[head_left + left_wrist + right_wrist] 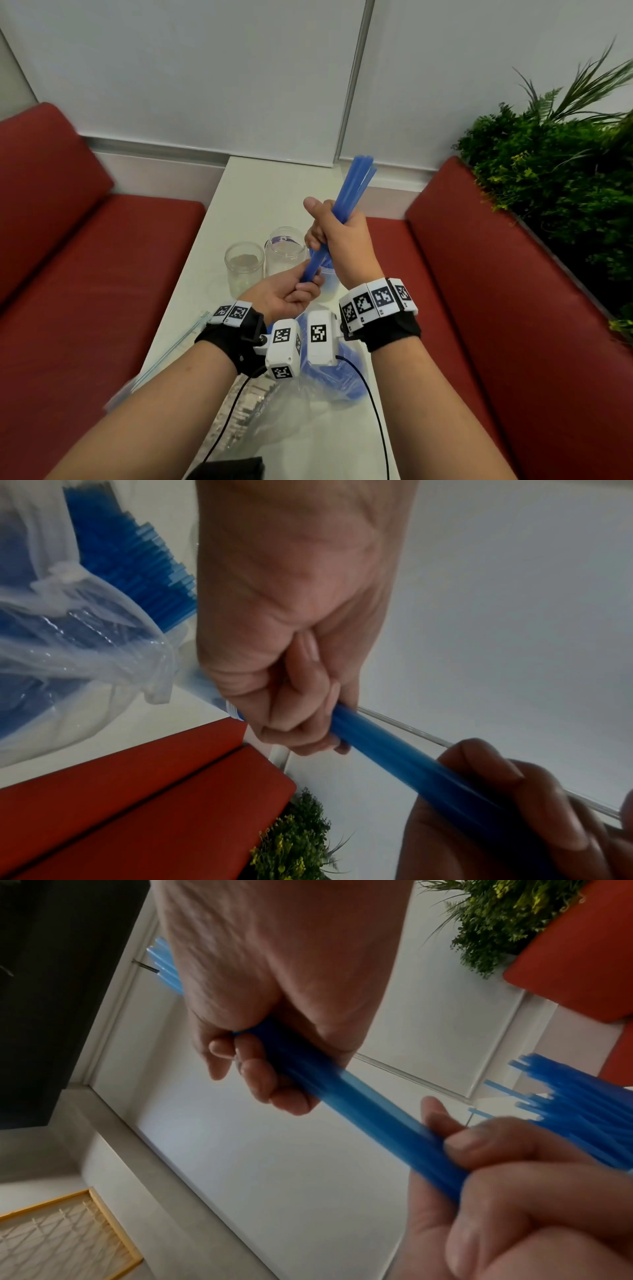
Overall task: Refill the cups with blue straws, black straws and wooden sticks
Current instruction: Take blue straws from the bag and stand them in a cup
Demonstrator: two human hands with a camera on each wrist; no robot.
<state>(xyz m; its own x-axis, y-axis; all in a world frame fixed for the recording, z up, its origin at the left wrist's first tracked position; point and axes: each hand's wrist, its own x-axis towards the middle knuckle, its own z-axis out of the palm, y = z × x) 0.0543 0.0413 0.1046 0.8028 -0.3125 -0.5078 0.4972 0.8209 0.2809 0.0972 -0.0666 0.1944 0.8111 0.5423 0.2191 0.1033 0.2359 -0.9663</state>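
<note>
A bundle of blue straws [346, 202] stands tilted above the white table [246, 192], its top end leaning away to the right. My right hand [337, 236] grips the bundle around its middle, thumb up. My left hand [301, 291] holds the bundle's lower end from below. The left wrist view shows my left hand [308, 718] curled round the straws [394, 758]. In the right wrist view my right hand [263, 1069] wraps the same bundle [359, 1110]. Two clear cups [245, 267] [286, 251] stand left of the hands. A third cup [329, 282] is mostly hidden behind them.
A clear bag of blue straws [342, 370] lies under my wrists, and a bag of wooden sticks [250, 404] lies beside it. Another clear bag [171, 356] hangs over the table's left edge. Red benches [85, 274] flank the table. A green plant [548, 164] stands at the right.
</note>
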